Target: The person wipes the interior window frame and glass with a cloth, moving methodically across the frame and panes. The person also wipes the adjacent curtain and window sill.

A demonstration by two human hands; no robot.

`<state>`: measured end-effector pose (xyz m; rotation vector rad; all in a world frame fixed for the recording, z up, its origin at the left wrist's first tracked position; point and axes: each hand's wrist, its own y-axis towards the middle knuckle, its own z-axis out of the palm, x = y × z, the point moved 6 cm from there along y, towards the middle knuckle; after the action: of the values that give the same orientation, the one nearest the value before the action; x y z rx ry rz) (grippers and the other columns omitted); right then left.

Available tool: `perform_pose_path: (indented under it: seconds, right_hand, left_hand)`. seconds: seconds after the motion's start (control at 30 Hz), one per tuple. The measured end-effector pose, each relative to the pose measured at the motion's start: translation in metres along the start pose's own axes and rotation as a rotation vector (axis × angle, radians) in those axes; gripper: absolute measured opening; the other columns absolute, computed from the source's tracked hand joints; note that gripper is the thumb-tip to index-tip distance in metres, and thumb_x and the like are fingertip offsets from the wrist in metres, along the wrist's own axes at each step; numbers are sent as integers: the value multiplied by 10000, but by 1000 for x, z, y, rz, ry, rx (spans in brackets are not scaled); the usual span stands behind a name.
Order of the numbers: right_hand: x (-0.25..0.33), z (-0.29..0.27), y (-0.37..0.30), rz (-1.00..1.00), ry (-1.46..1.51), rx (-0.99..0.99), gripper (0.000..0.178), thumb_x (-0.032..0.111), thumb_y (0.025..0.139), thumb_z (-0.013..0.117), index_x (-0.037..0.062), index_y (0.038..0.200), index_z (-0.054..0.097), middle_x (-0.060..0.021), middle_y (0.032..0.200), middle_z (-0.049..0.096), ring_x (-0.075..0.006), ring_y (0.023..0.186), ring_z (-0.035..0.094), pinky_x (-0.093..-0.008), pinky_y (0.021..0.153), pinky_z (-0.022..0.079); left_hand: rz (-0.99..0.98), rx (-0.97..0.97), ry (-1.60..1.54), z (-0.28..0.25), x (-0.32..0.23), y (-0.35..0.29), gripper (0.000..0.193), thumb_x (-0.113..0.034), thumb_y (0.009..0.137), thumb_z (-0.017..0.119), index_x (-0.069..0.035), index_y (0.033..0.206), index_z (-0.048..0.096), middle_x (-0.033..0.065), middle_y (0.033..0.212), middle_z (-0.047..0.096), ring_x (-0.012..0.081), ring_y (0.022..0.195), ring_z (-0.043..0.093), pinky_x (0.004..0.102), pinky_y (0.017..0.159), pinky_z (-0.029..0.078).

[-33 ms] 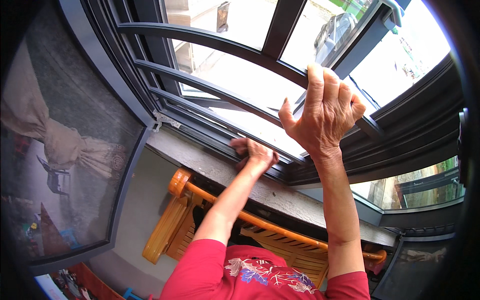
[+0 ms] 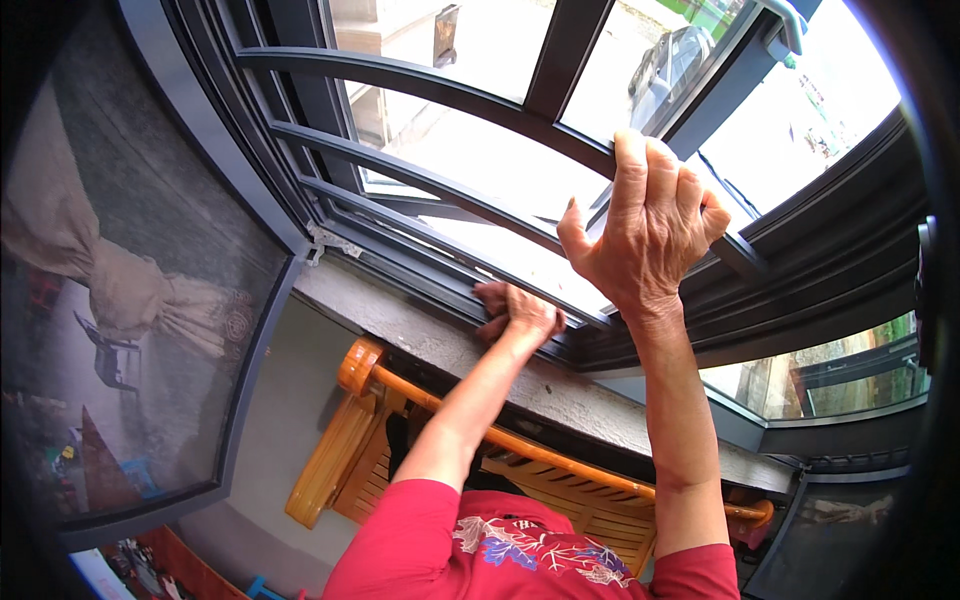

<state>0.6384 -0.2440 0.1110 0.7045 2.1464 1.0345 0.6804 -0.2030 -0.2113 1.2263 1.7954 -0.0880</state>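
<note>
My right hand (image 2: 652, 215) is raised, its fingers hooked over a dark grey horizontal window bar (image 2: 420, 85) and its thumb sticking out to the left. Lower down and to the left, my left hand (image 2: 522, 312) is at the bottom track (image 2: 400, 270) of the window frame, just above the sill. Its fingers are curled and partly blurred; whatever they may hold is hidden. Two lower bars, among them a middle bar (image 2: 400, 178), run across the opening above my left hand.
Below the window runs a rough concrete sill (image 2: 440, 350). A wooden bench (image 2: 350, 440) with an orange rail stands under it. An open window sash (image 2: 240, 440) swings in at left, reflecting a tied curtain. A grey handle (image 2: 788, 28) sits at upper right.
My left hand has slid slightly to the right along the bottom track. My right hand stays in place on the bar.
</note>
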Motion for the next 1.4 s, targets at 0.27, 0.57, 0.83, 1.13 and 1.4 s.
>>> perform_pose_path:
  seconds: [0.27,0.57,0.83,1.13,1.4]
  right_hand:
    - [0,-2,1,-24,-22,14,679,346,625,665,126,1248,508,-50,1071,534,-206,935,504,-414,800,269]
    - [1,1,1,-4,-59,36,672,346,630,659,123,1246,512,-63,1058,566,-214,958,519,-411,820,286]
    - [1,3,1,-18,-107,5,583,371,697,606,130,1223,540,-53,1022,588,-198,909,521,-406,821,274]
    - [0,3,1,-8,-144,-80,513,383,708,588,150,1165,583,-35,1010,602,-177,848,516,-405,830,253]
    - [4,3,4,-8,-146,-89,509,352,702,601,133,1160,559,-51,981,593,-167,825,496,-397,819,254]
  left_hand:
    - [377,19,0,32,-33,-18,214,-268,794,592,-96,890,675,77,895,672,273,902,620,425,793,441]
    - [157,-5,238,-54,37,21,186,-196,796,588,-61,914,639,145,909,638,325,863,610,433,729,478]
    - [-42,131,-22,-91,85,46,178,-190,820,550,-85,869,686,145,878,676,331,813,642,401,710,501]
    - [-197,-309,-31,-200,168,81,61,-58,798,563,-49,808,622,142,794,603,313,803,590,440,714,464]
    - [-314,-549,517,-221,192,84,211,-201,809,633,-1,864,593,157,927,547,354,889,504,457,739,452]
